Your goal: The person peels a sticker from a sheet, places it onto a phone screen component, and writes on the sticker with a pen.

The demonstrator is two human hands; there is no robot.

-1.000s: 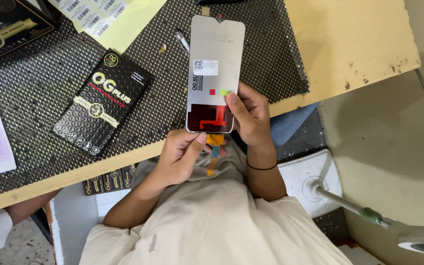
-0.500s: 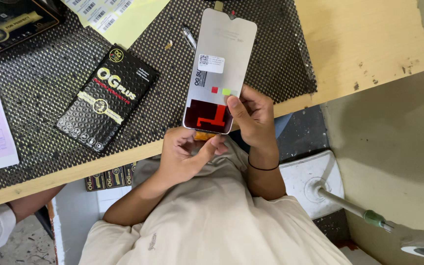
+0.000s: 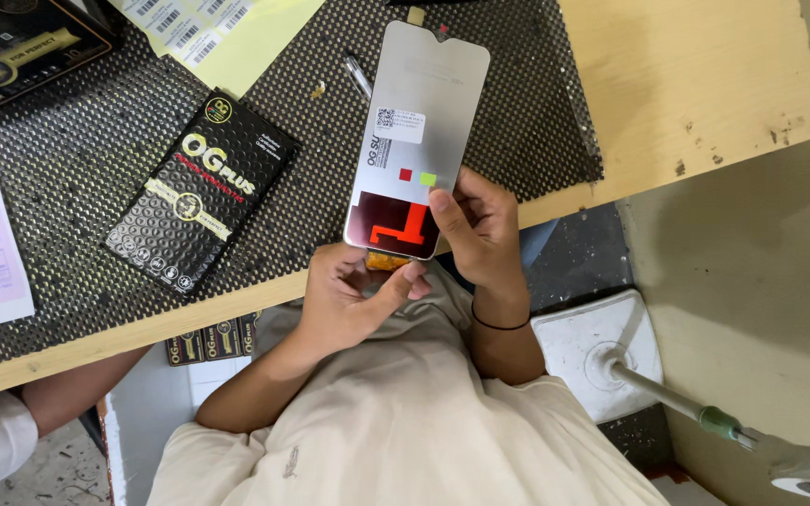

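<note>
Phone display panel (image 3: 416,141) is held back side up above the near edge of the wooden table (image 3: 696,84), over the black perforated mat (image 3: 77,159); its long axis runs from the person's chest out across the table, tilted slightly to the right at the far end, with the notched top end pointing away and the flex-cable end pointing toward the body. Nearest, a beige shirt is seen below the table edge. The left hand (image 3: 349,295) is closed on the panel's near bottom edge, thumb pressed by the orange flex tab (image 3: 387,260). The right hand (image 3: 480,225) is clamped on the panel's lower right edge, thumb laid on the back just beside a small green sticker (image 3: 427,178) and a red sticker (image 3: 405,174); a dark band is worn on that wrist. The hands are close together, nearly touching. A white label (image 3: 399,125) is seen higher on the grey back. Left of the panel, a black flat retail box (image 3: 201,189) is lying on the mat at a slant. Farther off, a pen (image 3: 358,75) is lying just beside the panel's far left edge, and yellow label sheets (image 3: 227,33) are at the far edge. Compared with the earlier frames, the panel is tilted a little more to the right, and the grip of both hands is unchanged.
</note>
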